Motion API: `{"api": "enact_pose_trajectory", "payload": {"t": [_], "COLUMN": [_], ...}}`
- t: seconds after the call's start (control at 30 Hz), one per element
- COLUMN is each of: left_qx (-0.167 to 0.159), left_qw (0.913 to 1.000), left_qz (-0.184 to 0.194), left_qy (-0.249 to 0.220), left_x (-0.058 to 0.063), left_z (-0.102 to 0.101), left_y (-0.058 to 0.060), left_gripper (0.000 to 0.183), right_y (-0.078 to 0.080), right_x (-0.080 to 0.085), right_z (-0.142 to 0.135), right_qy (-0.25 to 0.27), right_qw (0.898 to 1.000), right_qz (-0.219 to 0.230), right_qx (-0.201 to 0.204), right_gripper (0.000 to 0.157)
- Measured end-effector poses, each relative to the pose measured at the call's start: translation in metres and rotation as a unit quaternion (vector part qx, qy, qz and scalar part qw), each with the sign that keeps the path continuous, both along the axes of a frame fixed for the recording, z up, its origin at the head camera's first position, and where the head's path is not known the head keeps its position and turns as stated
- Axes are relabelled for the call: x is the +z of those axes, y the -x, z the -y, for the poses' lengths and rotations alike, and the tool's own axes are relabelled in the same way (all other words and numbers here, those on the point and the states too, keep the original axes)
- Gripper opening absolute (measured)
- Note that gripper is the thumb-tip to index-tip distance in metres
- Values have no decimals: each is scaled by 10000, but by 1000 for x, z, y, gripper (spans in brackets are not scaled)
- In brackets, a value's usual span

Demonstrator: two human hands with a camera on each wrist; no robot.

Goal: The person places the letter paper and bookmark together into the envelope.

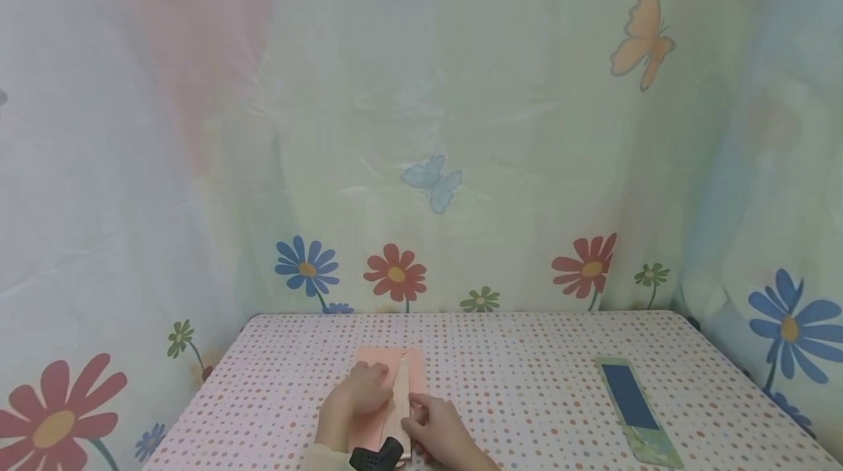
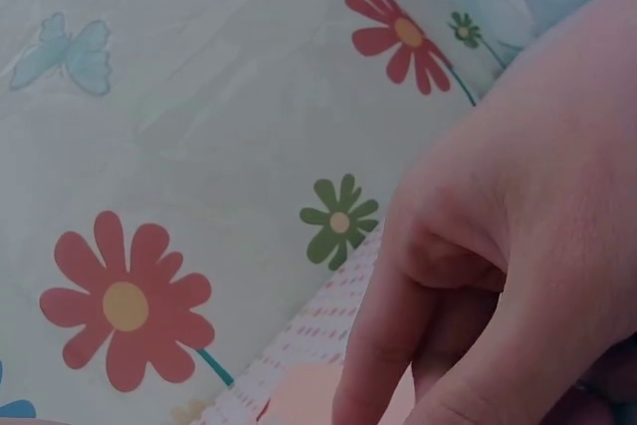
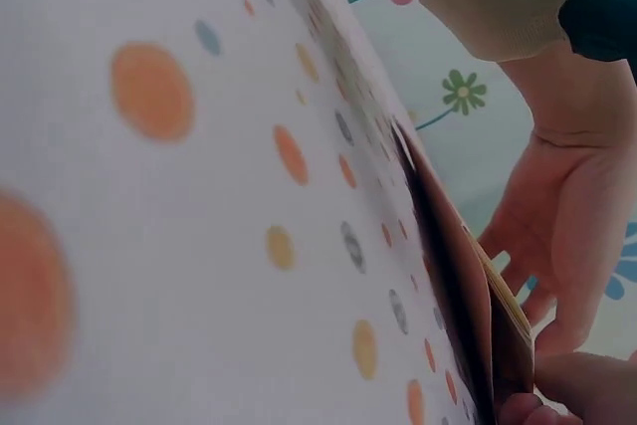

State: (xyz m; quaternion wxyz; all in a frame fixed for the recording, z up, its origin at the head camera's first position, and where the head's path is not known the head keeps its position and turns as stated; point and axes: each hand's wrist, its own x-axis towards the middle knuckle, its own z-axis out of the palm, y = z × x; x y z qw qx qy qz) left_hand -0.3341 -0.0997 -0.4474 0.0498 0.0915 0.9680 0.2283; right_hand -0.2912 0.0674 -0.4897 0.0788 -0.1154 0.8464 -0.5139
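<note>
A pink-covered booklet lies near the front of the table, with a narrow cream page section raised along its middle. Over its left part rests my left hand, fingers bent downward and touching the paper. The right wrist view shows that left hand with its fingers loosely extended behind the raised edge. From the right side, my right hand pinches the booklet's edge between thumb and fingers. Layered page edges show there, above a dark gap. In the left wrist view, the left fingertips run out of frame.
A green phone-shaped flat item with a dark blue panel lies on the right of the dotted tablecloth. A flowered curtain stands behind the table and at both sides. A black device sits on the left wrist.
</note>
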Motion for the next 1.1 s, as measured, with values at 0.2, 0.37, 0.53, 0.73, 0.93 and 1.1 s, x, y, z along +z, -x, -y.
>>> {"api": "enact_pose_trajectory", "payload": {"t": [0.2,0.37,0.53,0.73,0.93,1.1], "left_qx": [-44,-72,-19,-31,-22,-108], "left_qw": [10000,9999,10000,10000,9999,9999], "left_qz": [-9,-48,11,-10,41,70], "left_qy": [65,126,96,82,128,80], "left_x": [1,2,2,2,3,3], "left_z": [0,0,-1,-1,-1,-1], "left_y": [1,1,1,0,1,1], "left_gripper": [46,47,47,47,45,46], "right_y": [2,1,0,-2,1,11], "right_x": [2,4,2,1,13,36], "right_z": [-1,-3,1,3,-10,-36], "right_qy": [-77,-53,47,233,-315,-1163], "right_qw": [9999,9996,9999,9996,9982,9845], "right_qz": [-76,160,111,-3,-469,-1121], "right_qx": [132,208,28,185,206,-678], "right_gripper": [53,57,59,61,47,35]}}
